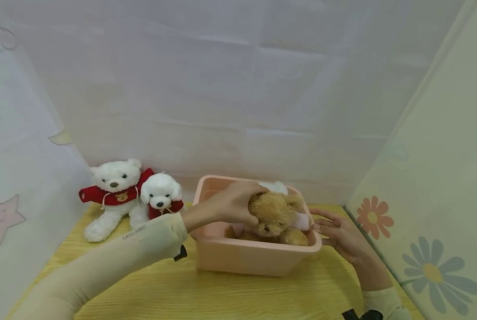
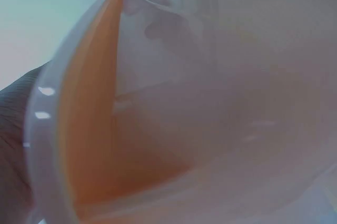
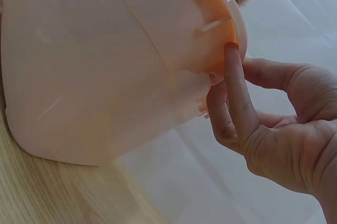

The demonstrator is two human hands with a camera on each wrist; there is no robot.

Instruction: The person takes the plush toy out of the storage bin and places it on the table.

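Inside a pink plastic bin (image 1: 246,258) lies a light-brown teddy bear (image 1: 272,211), its fuzzy head near rim height. My left hand (image 1: 230,202) reaches over the bin's left side and grips that head, thumb at the front and fingers over the top. At the bin's right end, my right hand (image 1: 338,233) holds the rim. In the right wrist view, the fingers (image 3: 239,97) curl beneath the rim's lip, with the thumb against its other side. The left wrist view is mostly filled by the bin's pale wall (image 2: 237,103), and the bear is hidden there.
Left of the bin, a white bear (image 1: 116,182) in a red hoodie and a smaller white plush dog (image 1: 161,193) in red sit on the wooden table (image 1: 162,289). Something white (image 1: 276,187) shows behind the brown bear. Fabric walls (image 1: 222,89) enclose the table.
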